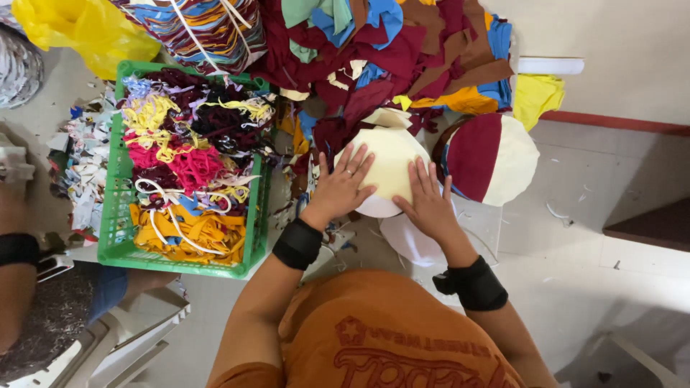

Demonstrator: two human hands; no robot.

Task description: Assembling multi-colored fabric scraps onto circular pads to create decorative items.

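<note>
Hands [384, 194] flat on cream disc [388, 162]

Both forearms reach forward and angle inward, each with a black band at the wrist, the left hand [341, 185] lying flat and palm down with fingers spread and a ring on one finger, the right hand [428, 201] flat beside it, fingers pointing forward, close together.
</note>
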